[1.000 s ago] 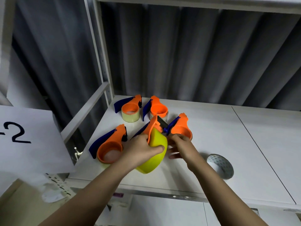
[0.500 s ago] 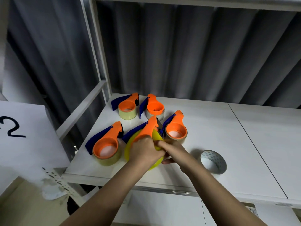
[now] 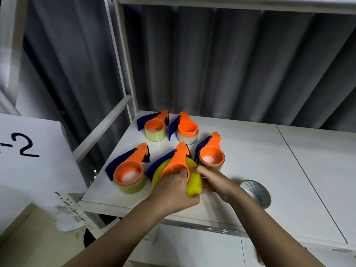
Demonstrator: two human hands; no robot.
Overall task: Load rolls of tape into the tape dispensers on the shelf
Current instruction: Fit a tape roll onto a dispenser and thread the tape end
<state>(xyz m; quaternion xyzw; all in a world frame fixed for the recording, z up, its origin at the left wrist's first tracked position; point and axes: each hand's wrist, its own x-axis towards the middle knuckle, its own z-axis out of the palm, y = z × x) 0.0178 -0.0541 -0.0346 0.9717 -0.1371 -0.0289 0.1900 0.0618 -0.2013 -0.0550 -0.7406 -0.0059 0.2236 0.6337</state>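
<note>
White shelf board (image 3: 250, 170) w/ five orange plastic tape dispensers w/ dark blue handles, plus one loose roll.

Centre: orange-and-blue dispenser in hand (image 3: 178, 160), tilted, w/ a bright yellow tape roll (image 3: 194, 185) around its orange hub. Left hand (image 3: 173, 191) at approx 6 o'clock of it, fingers curled round the hub rim and the roll's edge, gripping both. Right hand (image 3: 217, 182) at 3 o'clock of the roll, fingers touching the roll's right side; whether they pinch it or just press, can't tell – partly hidden.

Others, rel. to the held one:
- 9 o'clock: dispenser w/ pale yellowish clear roll (image 3: 129, 174), flat on the shelf, just beside.
- 11 o'clock: back-left dispenser w/ pale yellow roll (image 3: 155, 128).
- 12 o'clock: back dispenser w/ greyish roll (image 3: 186, 130).
- 2 o'clock: dispenser w/ brownish clear roll (image 3: 211, 157), just beside the right hand's fingertips.

Loose silver-grey patterned tape roll (image 3: 256, 192) at 4 o'clock, lying tilted on the shelf, near the right wrist, no dispenser.

White sheet marked "-2" (image 3: 28, 151) far at 9 o'clock, off the shelf.
</note>
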